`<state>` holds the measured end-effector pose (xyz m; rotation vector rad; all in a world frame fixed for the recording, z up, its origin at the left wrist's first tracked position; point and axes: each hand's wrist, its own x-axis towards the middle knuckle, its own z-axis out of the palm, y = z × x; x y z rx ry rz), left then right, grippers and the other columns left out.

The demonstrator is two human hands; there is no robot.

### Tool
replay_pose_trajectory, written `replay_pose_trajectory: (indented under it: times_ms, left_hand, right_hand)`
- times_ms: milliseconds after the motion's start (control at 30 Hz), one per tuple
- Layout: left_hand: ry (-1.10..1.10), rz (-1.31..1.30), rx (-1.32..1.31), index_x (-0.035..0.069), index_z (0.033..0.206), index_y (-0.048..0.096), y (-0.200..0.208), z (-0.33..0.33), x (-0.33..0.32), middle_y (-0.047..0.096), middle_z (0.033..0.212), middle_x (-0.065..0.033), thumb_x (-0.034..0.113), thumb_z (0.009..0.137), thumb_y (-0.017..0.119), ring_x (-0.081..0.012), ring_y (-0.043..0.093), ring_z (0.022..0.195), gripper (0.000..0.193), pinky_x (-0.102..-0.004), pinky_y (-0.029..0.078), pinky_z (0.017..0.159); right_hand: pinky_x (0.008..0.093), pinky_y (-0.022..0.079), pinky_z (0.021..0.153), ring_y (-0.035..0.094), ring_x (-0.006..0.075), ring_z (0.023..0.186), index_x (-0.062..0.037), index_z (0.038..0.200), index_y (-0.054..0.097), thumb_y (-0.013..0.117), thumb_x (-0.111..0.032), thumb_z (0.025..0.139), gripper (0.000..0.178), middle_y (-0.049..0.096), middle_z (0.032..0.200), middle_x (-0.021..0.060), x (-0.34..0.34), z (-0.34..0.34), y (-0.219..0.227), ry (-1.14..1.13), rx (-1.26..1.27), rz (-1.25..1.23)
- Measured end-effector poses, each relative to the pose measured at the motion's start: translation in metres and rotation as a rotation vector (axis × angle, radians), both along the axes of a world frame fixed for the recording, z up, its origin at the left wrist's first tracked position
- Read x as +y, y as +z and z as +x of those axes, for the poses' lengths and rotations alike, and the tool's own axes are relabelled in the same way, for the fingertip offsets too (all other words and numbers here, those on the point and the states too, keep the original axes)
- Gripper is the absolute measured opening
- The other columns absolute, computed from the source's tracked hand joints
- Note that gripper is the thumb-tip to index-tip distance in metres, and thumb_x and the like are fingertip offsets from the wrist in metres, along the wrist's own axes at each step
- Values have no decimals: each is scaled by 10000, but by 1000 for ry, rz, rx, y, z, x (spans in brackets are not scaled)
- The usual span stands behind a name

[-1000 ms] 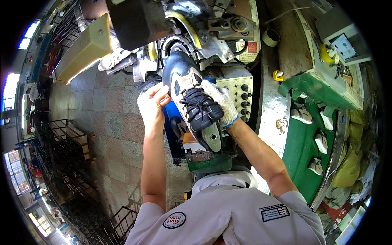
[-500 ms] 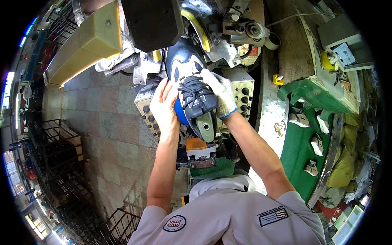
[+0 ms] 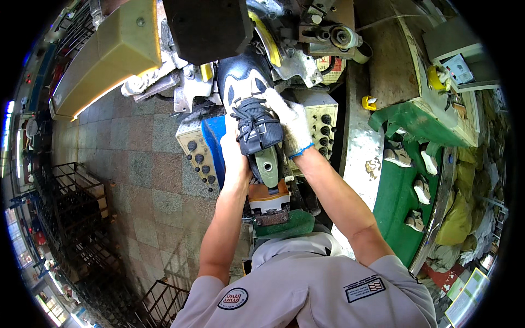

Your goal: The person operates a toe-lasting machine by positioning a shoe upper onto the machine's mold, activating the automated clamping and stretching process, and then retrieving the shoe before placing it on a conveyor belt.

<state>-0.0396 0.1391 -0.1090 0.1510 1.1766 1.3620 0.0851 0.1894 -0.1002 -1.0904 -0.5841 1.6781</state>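
A dark navy and white shoe upper (image 3: 250, 90) with black laces is stretched over a green last (image 3: 267, 165), which has a round hole at its heel end. The toe points away from me, under the machine's dark metal block (image 3: 206, 30). My bare left hand (image 3: 235, 154) wraps round the shoe's left side near the heel, with its fingertips hidden. On the other side my right hand (image 3: 292, 121), in a white knit glove with a blue cuff, is closed against the shoe beside the laces. A blue flat piece (image 3: 214, 143) shows left of my left hand.
Control boxes with black knobs (image 3: 325, 128) flank the shoe. Metal plates (image 3: 191, 90) and a yellowish machine cover (image 3: 117, 54) stand around the toe. On the right, several beige shoes (image 3: 421, 188) lie on a green conveyor belt (image 3: 391, 188). Dark metal racks (image 3: 82, 213) stand at left.
My left hand has moved down and closed round the heel side of the shoe. The blue piece now shows farther left. The shoe has shifted slightly left, with my right hand still on it.
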Motion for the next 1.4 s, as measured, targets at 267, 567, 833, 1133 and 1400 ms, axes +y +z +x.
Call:
replay_pose_trajectory:
  times_ms: [267, 567, 833, 1133, 1400]
  left_hand:
    - [-23, 132, 142, 57, 966, 692, -21, -10, -1, 645, 843, 9, 275, 1053, 513, -89, 579, 700, 294, -264, 480, 656]
    - [-21, 142, 221, 45, 926, 676, -30, -9, -1, 621, 806, 19, 261, 1052, 511, -81, 540, 698, 300, -267, 457, 644]
    - [-95, 291, 513, -14, 982, 621, -61, -12, 1, 619, 787, -3, 113, 1016, 514, -90, 508, 705, 170, -279, 443, 630]
    - [-133, 369, 598, -20, 988, 610, -47, -8, 1, 632, 828, -65, 105, 961, 531, -133, 532, 758, 151, -289, 462, 697]
    - [-164, 511, 801, -17, 1004, 617, -51, -17, 13, 634, 764, -81, 103, 885, 610, -164, 560, 673, 169, -312, 483, 651]
  right_hand:
    - [295, 404, 1072, 533, 153, 1243, 16, 1469, 468, 639, -300, 993, 596, 539, 1426, 121, -33, -11, -10, -158, -31, 232]
    - [276, 487, 924, 625, 128, 1049, 22, 1321, 606, 647, -298, 992, 461, 669, 1202, 87, -26, -7, -16, -90, 20, 164]
    - [248, 510, 776, 633, 97, 882, 22, 1129, 712, 646, -323, 997, 375, 720, 1014, 52, -27, -5, -25, -124, -12, 95]
    - [263, 521, 768, 648, 102, 881, 26, 1097, 724, 596, -314, 1022, 371, 736, 1005, 58, -28, -5, -34, -105, -219, 314]
    - [275, 529, 767, 665, 107, 860, 41, 1085, 724, 586, -272, 1024, 348, 748, 992, 91, -23, -7, -31, -127, -378, 426]
